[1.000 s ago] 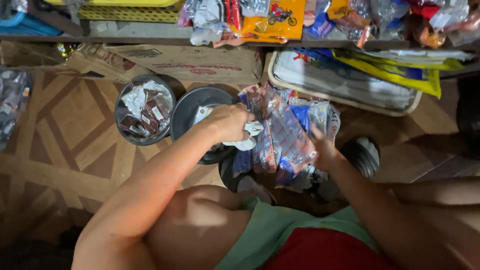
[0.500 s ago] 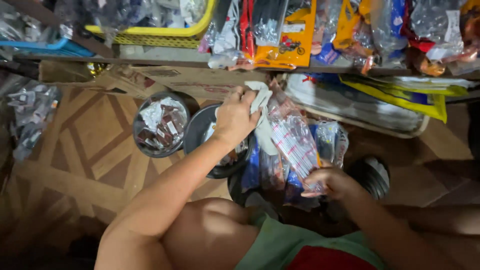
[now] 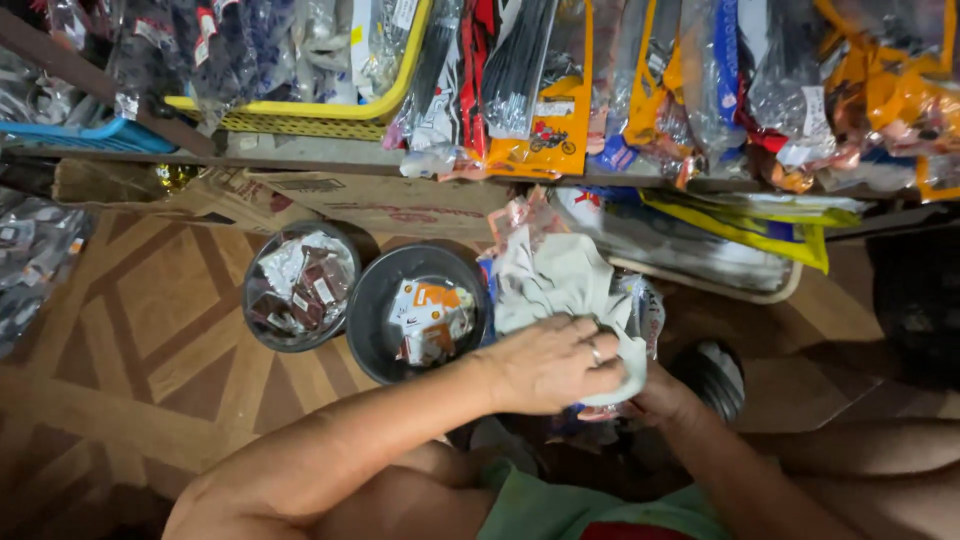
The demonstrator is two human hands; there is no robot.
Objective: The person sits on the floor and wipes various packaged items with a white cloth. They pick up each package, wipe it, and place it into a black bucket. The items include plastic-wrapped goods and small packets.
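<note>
I see the left hand (image 3: 556, 362) laid palm-down over a crumpled whitish cloth (image 3: 560, 285), its fingers curled and pinching the soft fabric against a bundle of clear plastic packets (image 3: 640, 310) beneath it; a ring shows on one finger. The cloth is matte, creased and folded into loose peaks, and it sits on top of the glossy, crinkled bundle just right of the two bowls and below the shelf edge. The right hand (image 3: 662, 395) reaches up under the bundle from below, mostly covered by the cloth and the left hand; I cannot tell whether its fingers close on the packets or only support them. To the left stand two round dark bowls on a floor of brown wood-pattern tiles (image 3: 120, 330): the nearer bowl (image 3: 372, 300) holds small orange-and-white sachets, the farther bowl (image 3: 258, 290) holds small brown and silver wrapped pieces. A flattened cardboard box (image 3: 390, 205) lies behind them. Above, a shelf carries a yellow perforated plastic basket (image 3: 300, 115), and hanging packs of shiny bagged goods (image 3: 640, 90) in orange, blue and clear film.
</note>
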